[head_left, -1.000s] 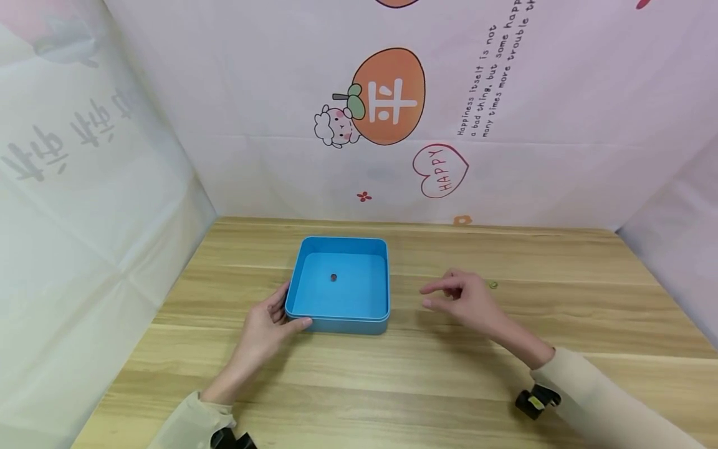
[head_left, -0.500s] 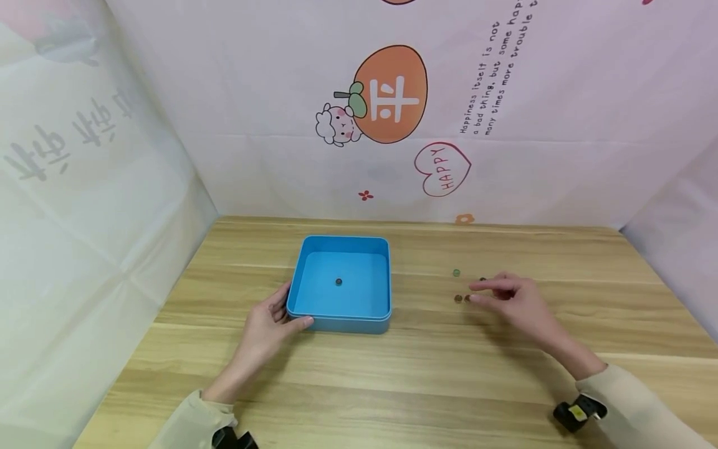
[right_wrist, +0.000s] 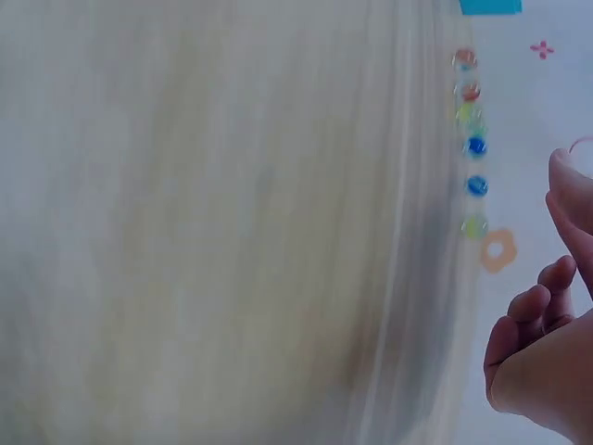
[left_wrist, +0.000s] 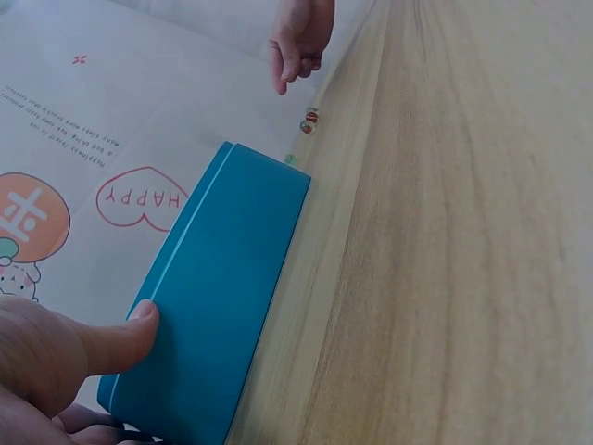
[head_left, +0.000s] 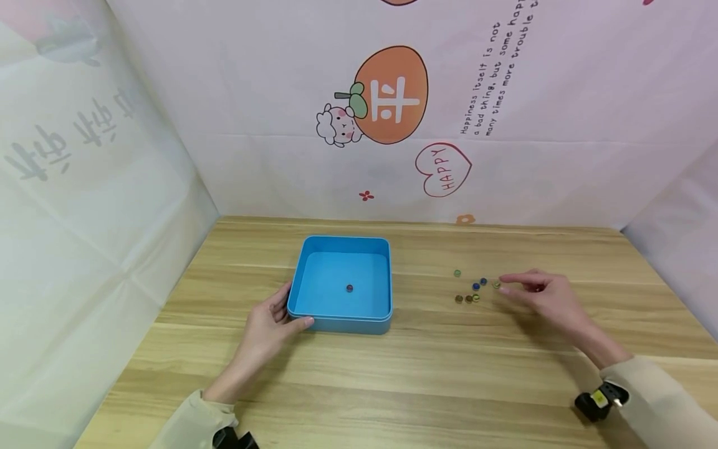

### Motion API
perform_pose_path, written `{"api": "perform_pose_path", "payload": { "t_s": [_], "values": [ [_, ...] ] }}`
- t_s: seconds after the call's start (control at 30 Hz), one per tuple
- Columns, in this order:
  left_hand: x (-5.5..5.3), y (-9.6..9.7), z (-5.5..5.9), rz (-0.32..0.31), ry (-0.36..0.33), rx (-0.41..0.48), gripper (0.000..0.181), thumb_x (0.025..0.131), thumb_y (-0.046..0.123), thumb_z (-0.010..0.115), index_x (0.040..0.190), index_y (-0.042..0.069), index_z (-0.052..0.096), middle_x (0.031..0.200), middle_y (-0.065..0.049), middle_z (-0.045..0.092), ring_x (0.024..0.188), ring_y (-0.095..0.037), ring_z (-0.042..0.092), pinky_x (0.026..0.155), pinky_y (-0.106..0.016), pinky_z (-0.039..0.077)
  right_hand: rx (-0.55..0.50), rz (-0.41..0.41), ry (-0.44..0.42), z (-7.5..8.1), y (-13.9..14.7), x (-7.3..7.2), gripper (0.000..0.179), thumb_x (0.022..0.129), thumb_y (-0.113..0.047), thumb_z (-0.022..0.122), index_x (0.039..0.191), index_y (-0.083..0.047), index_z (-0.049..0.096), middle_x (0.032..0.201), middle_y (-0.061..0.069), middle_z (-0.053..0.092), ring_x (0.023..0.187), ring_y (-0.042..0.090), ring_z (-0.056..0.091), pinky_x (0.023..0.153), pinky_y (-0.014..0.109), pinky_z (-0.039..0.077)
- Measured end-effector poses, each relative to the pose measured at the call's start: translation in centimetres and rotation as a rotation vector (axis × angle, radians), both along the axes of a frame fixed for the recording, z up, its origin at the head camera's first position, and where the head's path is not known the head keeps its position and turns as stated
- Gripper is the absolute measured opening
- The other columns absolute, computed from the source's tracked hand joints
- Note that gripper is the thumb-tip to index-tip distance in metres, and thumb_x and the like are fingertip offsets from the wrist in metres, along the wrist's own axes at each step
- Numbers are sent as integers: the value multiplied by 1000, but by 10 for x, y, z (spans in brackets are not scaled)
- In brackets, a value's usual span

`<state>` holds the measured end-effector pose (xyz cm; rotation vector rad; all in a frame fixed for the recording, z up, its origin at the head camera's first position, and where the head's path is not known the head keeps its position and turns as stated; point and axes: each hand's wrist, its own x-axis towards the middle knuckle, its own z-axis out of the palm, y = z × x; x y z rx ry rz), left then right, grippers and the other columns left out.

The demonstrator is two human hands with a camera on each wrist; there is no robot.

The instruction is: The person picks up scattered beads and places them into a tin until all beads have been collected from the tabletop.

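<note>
A square blue box stands on the table, with one reddish-brown glass marble on its floor. My left hand grips the box's near left corner, thumb on the front wall and fingers at the side. In the left wrist view, the thumb of my left hand presses the blue wall. My right hand is over the table, thumb and index finger apart, fingertips beside a yellow-green marble. The right wrist view shows that marble apart from the fingers.
Several more marbles lie right of the box: a green one, blue ones, brown ones and a yellow one. A white printed cloth hangs behind the wooden table.
My right hand has moved right from beside the box to the far marbles, uncovering several of them. The marble in the box has rolled right and nearer. My left hand keeps its hold.
</note>
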<state>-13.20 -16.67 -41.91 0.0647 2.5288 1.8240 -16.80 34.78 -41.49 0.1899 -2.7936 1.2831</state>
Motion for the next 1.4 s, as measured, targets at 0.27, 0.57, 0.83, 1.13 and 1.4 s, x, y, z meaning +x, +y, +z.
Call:
{"api": "perform_pose_path", "payload": {
  "t_s": [0.27,0.57,0.83,1.13,1.4],
  "values": [
    [0,-1,0,3,-4,-22,87,91,6,85,161,-6,34,164,-25,33,146,-37,41,111,-45,44,3,-2,-19,-4,11,-11,41,99,-27,78,128,1,74,100,9,66,81,18,49,63,28,42],
    [-1,0,-2,-1,5,-23,87,90,5,85,160,-7,34,163,-25,34,146,-36,41,111,-45,44,28,9,-62,-8,17,-22,44,99,-30,78,130,1,73,117,16,66,93,16,54,70,24,48],
    [-2,0,-2,2,5,-19,87,91,6,85,160,-7,34,163,-25,34,146,-36,41,112,-44,43,36,10,-79,-9,21,-28,46,98,-30,79,131,1,72,116,16,65,93,18,53,70,25,49],
    [0,-1,-3,4,-3,-2,87,90,6,85,161,-6,34,164,-25,34,146,-35,41,112,-44,43,56,17,-104,-9,21,-31,44,98,-30,79,129,1,73,117,16,65,94,19,53,71,26,49],
    [0,-1,-2,8,0,-6,87,90,6,85,160,-6,35,164,-25,35,146,-35,41,112,-44,43,72,24,-108,-7,18,-32,44,97,-31,80,128,0,74,120,19,65,98,20,55,74,24,50]
  ]
}}
